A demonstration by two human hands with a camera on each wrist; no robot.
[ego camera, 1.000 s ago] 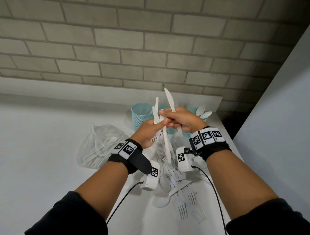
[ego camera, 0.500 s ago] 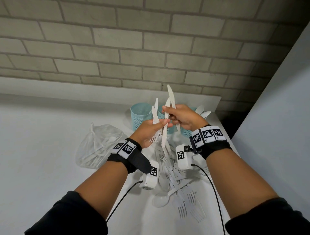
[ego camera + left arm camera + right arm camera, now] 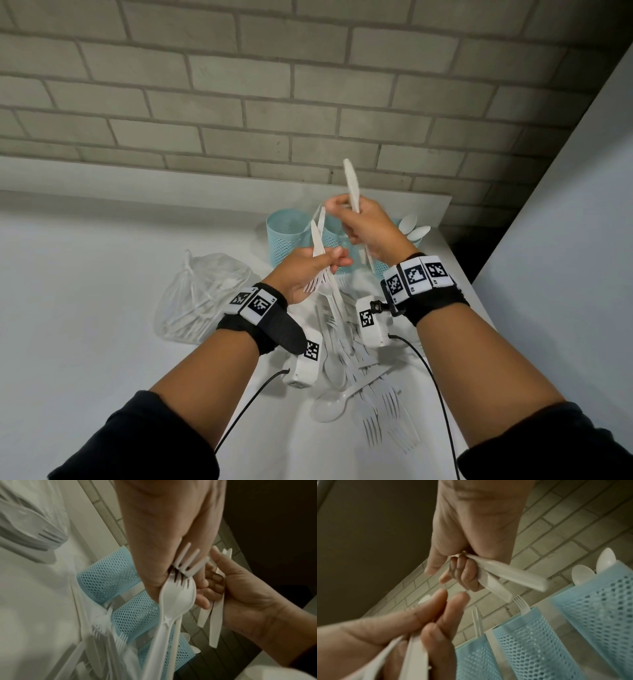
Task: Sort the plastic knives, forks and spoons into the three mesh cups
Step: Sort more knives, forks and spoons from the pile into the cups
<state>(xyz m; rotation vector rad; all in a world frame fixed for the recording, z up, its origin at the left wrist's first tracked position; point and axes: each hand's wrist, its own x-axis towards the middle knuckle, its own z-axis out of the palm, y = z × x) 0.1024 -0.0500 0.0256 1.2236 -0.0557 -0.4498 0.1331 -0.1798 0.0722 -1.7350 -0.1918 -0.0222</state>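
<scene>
Item, right hand (image 3: 368,228): raised above the far right part of the white tabletop (image 3: 85,308), fingers curled round white plastic knives (image 3: 351,186), of which two handles show in the right-wrist view; long axis near upright, one blade tip up toward the grey brick wall (image 3: 308,85), handles hanging below the fist. Item, left hand (image 3: 308,274): lower and nearer, just left of the right hand and apart from it, gripping a mixed bundle of white plastic cutlery (image 3: 322,270), among it a knife blade pointing up, forks with tines down toward the wrist, and a spoon seen in the left-wrist view. Item, three pale blue mesh cups (image 3: 291,240): a row at the far edge of the table, directly beyond and below both hands; the right cup holds white spoons (image 3: 412,228), fork tines show above the middle and left cups in the right-wrist view. Judged relation: the right hand is the nearer to the cups, knives already standing nearly in line with the cup openings, so a short lowering would seat them; which cup is for knives cannot be told. Item, loose heap of white forks and spoons (image 3: 370,394): near side, between the forearms, unsorted. Item, knotted clear plastic bag of cutlery (image 3: 202,298): left of the hands.
</scene>
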